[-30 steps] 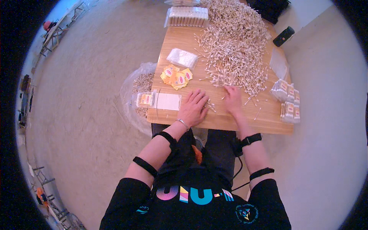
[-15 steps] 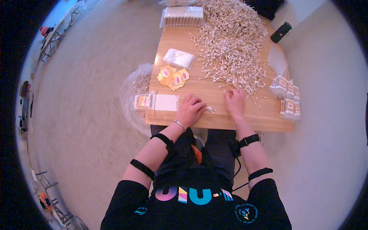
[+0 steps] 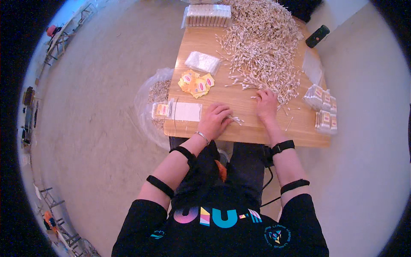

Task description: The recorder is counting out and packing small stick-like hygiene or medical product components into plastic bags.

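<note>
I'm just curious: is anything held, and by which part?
The left hand seems to hold a few cotton swabs by their hidden ends, tips protruding; whether the right hand holds any can't be told.

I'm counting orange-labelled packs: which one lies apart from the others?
The orange-labelled swab pack at the left edge of the table, nearest the left hand; the other labelled packs sit grouped near the right edge.

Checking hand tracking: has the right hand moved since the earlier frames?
Yes: the right hand has shifted slightly right, farther from the yellow cards.
</note>
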`<state>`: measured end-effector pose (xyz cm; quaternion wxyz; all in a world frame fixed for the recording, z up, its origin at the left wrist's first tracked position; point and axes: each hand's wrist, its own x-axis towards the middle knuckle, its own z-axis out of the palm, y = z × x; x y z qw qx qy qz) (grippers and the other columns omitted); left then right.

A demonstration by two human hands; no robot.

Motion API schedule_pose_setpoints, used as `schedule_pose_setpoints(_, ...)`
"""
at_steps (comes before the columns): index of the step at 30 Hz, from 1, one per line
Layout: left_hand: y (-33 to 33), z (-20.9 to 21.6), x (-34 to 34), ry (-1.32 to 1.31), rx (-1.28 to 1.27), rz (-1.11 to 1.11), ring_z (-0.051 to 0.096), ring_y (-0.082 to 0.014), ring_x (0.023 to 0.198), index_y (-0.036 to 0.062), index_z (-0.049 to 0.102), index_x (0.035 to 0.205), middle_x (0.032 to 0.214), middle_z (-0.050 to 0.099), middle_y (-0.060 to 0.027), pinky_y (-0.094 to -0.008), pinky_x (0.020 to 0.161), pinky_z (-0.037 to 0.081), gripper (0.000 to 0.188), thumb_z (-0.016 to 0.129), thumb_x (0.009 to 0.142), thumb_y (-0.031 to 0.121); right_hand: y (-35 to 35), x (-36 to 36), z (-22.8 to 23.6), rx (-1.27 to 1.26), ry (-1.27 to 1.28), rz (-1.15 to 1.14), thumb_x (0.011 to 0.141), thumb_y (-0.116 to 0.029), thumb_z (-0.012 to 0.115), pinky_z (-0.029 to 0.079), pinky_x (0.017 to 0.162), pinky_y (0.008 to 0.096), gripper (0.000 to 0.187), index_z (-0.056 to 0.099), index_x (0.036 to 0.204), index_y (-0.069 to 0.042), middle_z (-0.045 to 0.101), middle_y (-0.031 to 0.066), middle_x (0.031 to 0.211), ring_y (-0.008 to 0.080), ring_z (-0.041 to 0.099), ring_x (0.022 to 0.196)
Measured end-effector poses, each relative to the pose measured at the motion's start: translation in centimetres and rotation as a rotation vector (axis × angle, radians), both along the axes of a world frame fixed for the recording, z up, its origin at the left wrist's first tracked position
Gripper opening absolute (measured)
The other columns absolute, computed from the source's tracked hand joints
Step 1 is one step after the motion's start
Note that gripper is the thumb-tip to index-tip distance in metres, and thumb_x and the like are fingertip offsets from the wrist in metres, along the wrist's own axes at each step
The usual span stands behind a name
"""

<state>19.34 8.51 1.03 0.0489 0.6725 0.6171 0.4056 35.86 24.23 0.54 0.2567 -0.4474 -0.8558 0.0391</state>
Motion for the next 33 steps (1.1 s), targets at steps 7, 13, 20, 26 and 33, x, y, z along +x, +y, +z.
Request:
schedule_pose_setpoints(7,-0.2,-0.3,-0.2,-0.014,-0.143,-0.02,0.049,-0.0326,0.107,0.0057,0.058,0.104,0.106,0.056,-0.0117,-0.0409,0.096,0.037,0.037,0.07,0.072,0.02,-1.5,-1.9,0.1,-0.054,-0.094,0.138,0.074,-0.012,0.059,0.042,0.082,0.0395,0.011,0.064,0.084,-0.009,0.058,0.0085,0.09,0.0275,0.051,0.093)
schedule_pose_setpoints(13,-0.3,0.6,0.2,-0.032,-0.139,0.132,0.042,-0.0321,0.117,0.0025,0.042,0.125,0.119,0.049,-0.0167,-0.0389,0.103,0.032,0.063,0.069,0.073,0.023,-5.2,-5.9,0.1,-0.367,0.039,0.306,0.074,-0.009,0.058,0.042,0.084,0.0414,0.016,0.064,0.088,-0.008,0.059,0.0104,0.092,0.0279,0.053,0.094)
schedule_pose_setpoints(20,0.0,0.1,0.0,0.0,-0.139,0.056,0.043,-0.0303,0.119,0.0028,0.046,0.121,0.121,0.051,-0.014,-0.043,0.105,0.028,0.056,0.068,0.075,0.025,-3.4,-1.2,0.3,-0.274,0.194,0.282,0.076,-0.004,0.057,0.041,0.089,0.0379,0.024,0.065,0.098,-0.008,0.06,0.0095,0.101,0.0279,0.052,0.098)
schedule_pose_setpoints(26,0.1,-0.5,0.0,0.045,-0.123,0.022,0.044,-0.0261,0.118,0.0043,0.055,0.112,0.117,0.054,-0.0102,-0.0456,0.106,0.025,0.041,0.064,0.079,0.027,-2.4,0.9,0.5,-0.113,0.071,0.281,0.075,-0.008,0.061,0.042,0.087,0.0372,0.018,0.066,0.091,-0.008,0.06,0.0075,0.097,0.0274,0.051,0.098)
schedule_pose_setpoints(33,0.1,-0.5,0.0,0.048,-0.108,0.019,0.045,-0.0285,0.117,0.005,0.054,0.114,0.118,0.054,-0.0114,-0.0446,0.105,0.028,0.045,0.067,0.076,0.025,-1.3,1.3,0.8,-0.101,-0.019,0.045,0.075,-0.013,0.061,0.043,0.084,0.0384,0.009,0.066,0.081,-0.008,0.06,0.0068,0.091,0.0271,0.052,0.095)
